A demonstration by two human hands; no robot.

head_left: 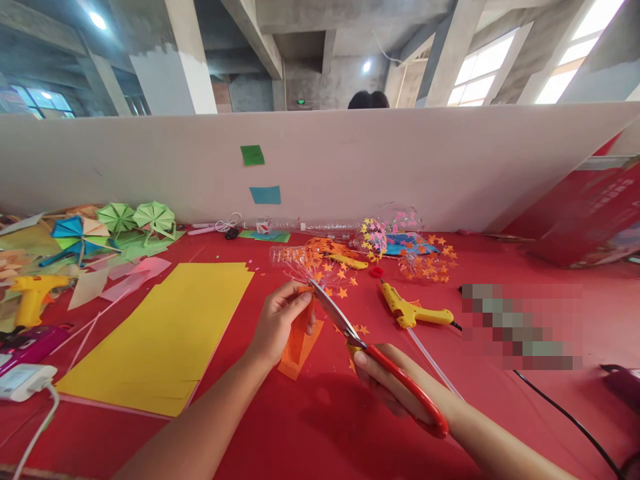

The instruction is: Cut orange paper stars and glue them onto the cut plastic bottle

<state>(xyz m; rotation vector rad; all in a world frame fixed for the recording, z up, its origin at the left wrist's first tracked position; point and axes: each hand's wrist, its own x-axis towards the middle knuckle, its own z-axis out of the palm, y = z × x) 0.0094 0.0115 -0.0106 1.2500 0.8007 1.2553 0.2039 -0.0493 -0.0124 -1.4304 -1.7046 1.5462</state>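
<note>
Ctr frame: L grip (pixel 277 320) pinches orange paper (pixel 297 335), R grip (pixel 383 375) holds red-handled scissors (pixel 345 326). Prob. cutting step; next: steady paper req'd.

No legible text in view. Marks that exist but can't be read: red box (pixel 570 217), far right of the surface (pixel 310 440), white lettering (pixel 620 190) on its side, slanted and too blurred. Lit green sign (pixel 301 102), far back beyond the pale partition (pixel 400 160), glyphs too small. Clear bottle (pixel 283 226), far middle by the partition, white-and-red label (pixel 263 225), print unresolvable.
</note>
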